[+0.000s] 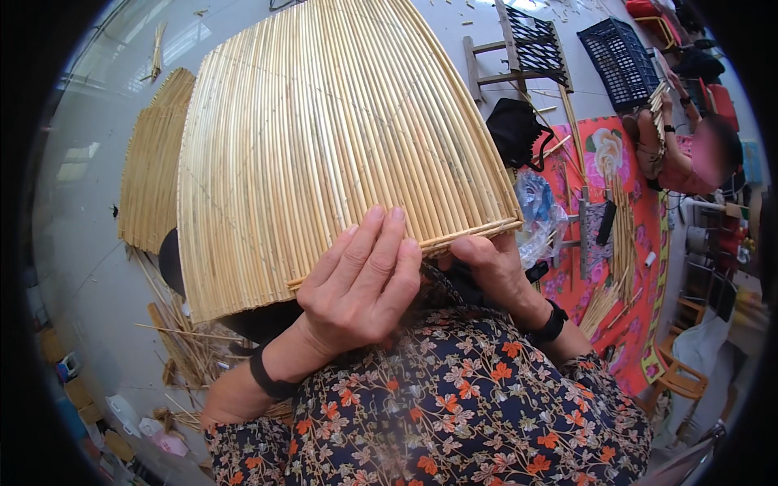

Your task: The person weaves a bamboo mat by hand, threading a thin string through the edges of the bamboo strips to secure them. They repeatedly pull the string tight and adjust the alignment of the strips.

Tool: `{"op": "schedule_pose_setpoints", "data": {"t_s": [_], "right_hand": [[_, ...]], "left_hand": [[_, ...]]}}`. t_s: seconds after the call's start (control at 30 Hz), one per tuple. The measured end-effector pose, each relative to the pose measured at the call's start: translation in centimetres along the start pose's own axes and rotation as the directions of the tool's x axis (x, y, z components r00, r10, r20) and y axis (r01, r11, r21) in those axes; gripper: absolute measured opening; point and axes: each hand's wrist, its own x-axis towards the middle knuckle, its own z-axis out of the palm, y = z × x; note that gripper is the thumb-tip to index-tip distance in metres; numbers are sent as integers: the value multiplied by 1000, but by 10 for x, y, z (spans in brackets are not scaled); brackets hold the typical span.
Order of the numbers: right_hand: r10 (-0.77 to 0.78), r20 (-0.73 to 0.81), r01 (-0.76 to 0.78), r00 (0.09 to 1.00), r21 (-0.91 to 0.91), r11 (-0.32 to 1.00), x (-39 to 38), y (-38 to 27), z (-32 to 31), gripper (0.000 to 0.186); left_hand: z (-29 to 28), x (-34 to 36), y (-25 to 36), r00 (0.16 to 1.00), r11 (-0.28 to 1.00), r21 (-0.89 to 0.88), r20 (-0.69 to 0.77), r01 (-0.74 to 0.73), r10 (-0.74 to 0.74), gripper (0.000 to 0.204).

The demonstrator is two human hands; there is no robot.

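A large mat of pale plant stalks [324, 121], laid side by side with faint thread lines across them, fills the upper middle and slopes toward my lap. Thin stalks run crosswise along its near edge [466, 232]. My left hand [361, 279] is closed over this edge, its fingers together and flat on top; the thumb is hidden. Farther right, at the near right corner, my right hand [494, 263] pinches the edge, thumb on top and the other fingers mostly hidden below. Both wrists wear black bands.
Another stalk mat [150, 170] lies at the left, above loose stalks [186, 348]. On the right, a red floral cloth [600, 316] bears stalk bundles and clear plastic [539, 211]. Beyond are a black bag [515, 134], a webbed stool [531, 49], a black crate [620, 65] and another person [689, 162].
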Motion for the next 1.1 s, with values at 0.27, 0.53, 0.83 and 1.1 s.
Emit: {"op": "schedule_pose_setpoints", "data": {"t_s": [0.27, 0.53, 0.83, 1.1], "right_hand": [[-117, -29, 118, 993, 33, 992, -2, 3, -2, 27], [3, -146, 12, 989, 97, 995, 5, 24, -5, 22], [-128, -126, 135, 984, 52, 989, 12, 36, -11, 30], [-182, -127, 192, 975, 68, 979, 13, 48, -10, 41]], "left_hand": [[0, 0, -1, 1000, 1000, 5, -12, -9, 9, 15], [31, -15, -1, 998, 989, 130, -17, -64, 67, 13], [30, -14, -1, 998, 992, 108, 7, -64, 63, 15], [25, -11, -1, 998, 992, 113, 15, -60, 59, 12]]}}
